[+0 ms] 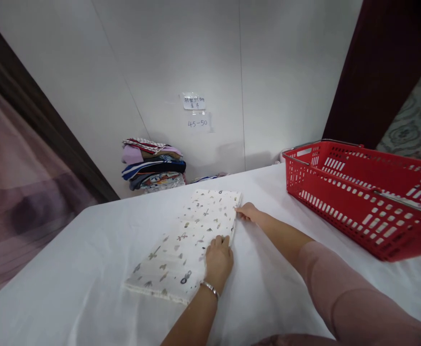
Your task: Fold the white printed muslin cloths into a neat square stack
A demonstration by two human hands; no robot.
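Note:
A folded cream cloth (192, 240) with small grey and brown prints lies flat on the white-covered table (105, 250). My left hand (219, 259), with a silver bracelet at the wrist, rests on the cloth's right side near its edge. Its fingers are bent and close together, and whether they grip the fabric is hard to tell. Farther up, my right hand (248, 212) pinches the cloth's right edge near the far corner.
A red plastic basket (340, 192) stands on the table at the right. Beyond the far edge is a stack of folded fabrics (154, 166) against the wall, below paper labels (198, 122). Pink sheer fabric (23, 206) hangs at the left.

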